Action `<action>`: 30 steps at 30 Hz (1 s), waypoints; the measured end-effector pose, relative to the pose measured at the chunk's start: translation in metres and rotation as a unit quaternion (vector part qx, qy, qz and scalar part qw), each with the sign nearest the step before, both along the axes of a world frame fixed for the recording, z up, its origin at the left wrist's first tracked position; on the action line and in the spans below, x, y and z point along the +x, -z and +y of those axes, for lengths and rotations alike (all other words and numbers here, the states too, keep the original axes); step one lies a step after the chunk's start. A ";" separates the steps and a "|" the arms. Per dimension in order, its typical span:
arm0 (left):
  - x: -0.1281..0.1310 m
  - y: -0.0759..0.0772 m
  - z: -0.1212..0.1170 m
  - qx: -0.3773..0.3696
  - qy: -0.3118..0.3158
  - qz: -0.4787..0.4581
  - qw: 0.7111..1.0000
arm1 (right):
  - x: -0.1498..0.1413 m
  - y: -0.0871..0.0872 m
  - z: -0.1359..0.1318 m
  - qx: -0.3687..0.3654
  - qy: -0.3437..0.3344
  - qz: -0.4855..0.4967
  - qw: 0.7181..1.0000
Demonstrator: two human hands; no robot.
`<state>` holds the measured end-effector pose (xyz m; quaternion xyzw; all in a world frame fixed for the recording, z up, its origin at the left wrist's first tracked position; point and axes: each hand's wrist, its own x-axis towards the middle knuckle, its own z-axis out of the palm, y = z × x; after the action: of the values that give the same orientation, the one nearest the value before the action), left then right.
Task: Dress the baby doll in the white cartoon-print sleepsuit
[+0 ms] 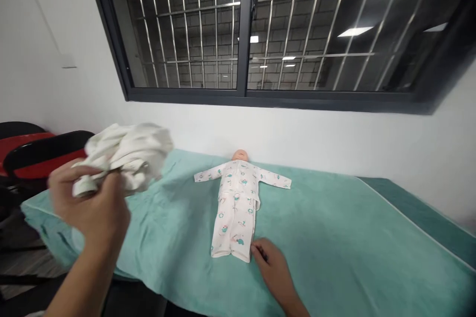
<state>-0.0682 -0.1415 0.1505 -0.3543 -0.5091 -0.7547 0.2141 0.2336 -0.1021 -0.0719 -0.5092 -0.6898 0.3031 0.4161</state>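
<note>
A crumpled white cloth (128,151) is bunched up in my left hand (92,198), raised at the left above the bed's edge; its fingers are closed around the fabric. On the green cover a baby doll (241,155) lies on its back, wearing a white long-sleeved baby top (238,176) with a small print and its sleeves spread to both sides. Matching baby trousers (234,225) extend straight down toward me. At the hem of the right-hand trouser leg, my right hand (271,265) is closed, with thumb and fingertips pinched at the fabric's edge.
The green cover (316,228) drapes over the table's front edge, with folds at the left. Black and red chairs (48,151) stand at the far left. Behind the table are a white wall (297,133) and a dark-framed window (241,34) with metal bars outside.
</note>
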 end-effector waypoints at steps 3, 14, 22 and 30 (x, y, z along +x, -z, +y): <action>0.054 -0.020 0.055 0.024 0.121 0.017 0.992 | 0.002 0.001 0.000 -0.041 0.006 0.043 0.998; 0.225 0.148 0.159 -0.348 0.594 0.223 0.690 | 0.045 0.020 -0.010 -0.107 0.002 0.669 0.736; 0.172 0.142 0.197 -0.375 0.671 0.274 0.579 | 0.050 0.035 -0.007 -0.161 -0.124 0.626 0.753; 0.118 0.151 0.311 -0.364 0.443 0.085 0.815 | -0.015 -0.057 0.102 -0.123 -0.069 0.394 0.908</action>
<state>0.0502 0.1695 -0.0005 -0.6563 -0.5147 -0.4941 -0.2454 0.2188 0.0004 -0.0148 -0.3471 -0.4599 0.5895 0.5661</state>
